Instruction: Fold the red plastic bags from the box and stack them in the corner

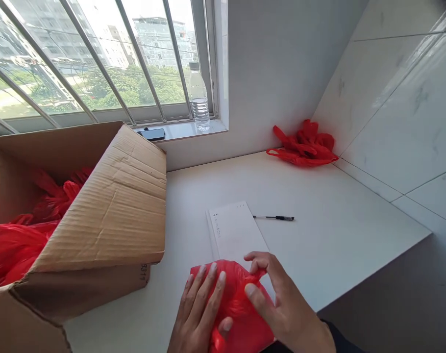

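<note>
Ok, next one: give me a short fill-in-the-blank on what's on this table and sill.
1. The left hand and right hand both touch a ____ plastic bag.
2. Just right of the white paper lies a black ____.
3. The water bottle stands on the ____.
4. The open cardboard ____ at left holds more such bags.

Missing words: red; pen; windowsill; box.

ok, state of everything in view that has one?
left hand: open, flat on red plastic bag
right hand: pinching that bag's edge
cardboard box: flaps open, red bags inside
water bottle: upright, capped, partly full
pen: lying on countertop
phone: flat on sill
bag heap: crumpled in corner
</note>
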`<state>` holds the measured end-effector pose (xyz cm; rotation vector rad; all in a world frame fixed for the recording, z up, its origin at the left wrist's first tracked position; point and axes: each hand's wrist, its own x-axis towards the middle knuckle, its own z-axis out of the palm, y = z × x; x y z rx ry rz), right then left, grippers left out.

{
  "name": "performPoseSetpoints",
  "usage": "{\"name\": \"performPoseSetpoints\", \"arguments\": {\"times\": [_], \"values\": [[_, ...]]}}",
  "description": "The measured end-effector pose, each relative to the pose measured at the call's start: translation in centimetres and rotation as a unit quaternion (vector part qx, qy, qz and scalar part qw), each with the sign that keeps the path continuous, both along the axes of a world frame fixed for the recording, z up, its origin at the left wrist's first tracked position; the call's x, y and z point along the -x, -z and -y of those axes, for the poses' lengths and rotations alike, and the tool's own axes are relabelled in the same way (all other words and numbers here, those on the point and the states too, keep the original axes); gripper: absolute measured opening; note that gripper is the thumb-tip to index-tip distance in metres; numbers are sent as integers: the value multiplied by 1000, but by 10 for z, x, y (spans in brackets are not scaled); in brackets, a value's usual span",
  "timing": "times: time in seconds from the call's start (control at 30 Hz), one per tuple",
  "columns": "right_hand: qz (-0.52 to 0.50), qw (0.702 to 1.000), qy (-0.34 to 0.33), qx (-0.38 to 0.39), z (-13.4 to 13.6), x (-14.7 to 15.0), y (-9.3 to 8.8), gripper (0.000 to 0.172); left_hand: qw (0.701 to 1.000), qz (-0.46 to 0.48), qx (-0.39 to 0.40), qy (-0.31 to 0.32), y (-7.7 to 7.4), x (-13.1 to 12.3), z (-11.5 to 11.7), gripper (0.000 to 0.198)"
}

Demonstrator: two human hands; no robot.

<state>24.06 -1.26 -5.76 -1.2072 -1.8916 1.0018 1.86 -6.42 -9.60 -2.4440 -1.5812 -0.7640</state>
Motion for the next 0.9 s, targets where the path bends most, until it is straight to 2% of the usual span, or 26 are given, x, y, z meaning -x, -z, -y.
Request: {"name": "performPoseSetpoints", "arguments": {"times": [0.07,0.13,0.2,0.3,0.43,0.57,0.67,0.77,0.83,0.9], "values": [[57,991,-46,-111,11,11,17,32,999,-46,6,27,6,-3,-4,60],[128,967,-71,-208,18,16,35,49,996,-73,6,42,13,-4,-3,64],[185,947,-65,-256,21,18,49,57,996,-82,8,35,19,-4,-1,66],[220,933,-52,-281,20,17,63,59,995,-94,16,17,23,-8,1,63],[236,925,-51,-294,17,16,72,59,994,-105,21,-4,24,-15,-2,60],[237,927,-53,-284,19,15,78,60,993,-115,25,-22,22,-19,-2,61],[224,934,-65,-269,23,10,89,62,991,-121,58,-23,16,-21,4,64],[210,936,-80,-272,23,2,111,65,990,-89,109,-9,14,-23,10,68],[197,932,-92,-289,19,-2,125,67,991,-46,125,0,19,-22,14,72],[172,936,-90,-293,15,-1,128,62,993,-11,116,7,29,-17,16,68]]}}
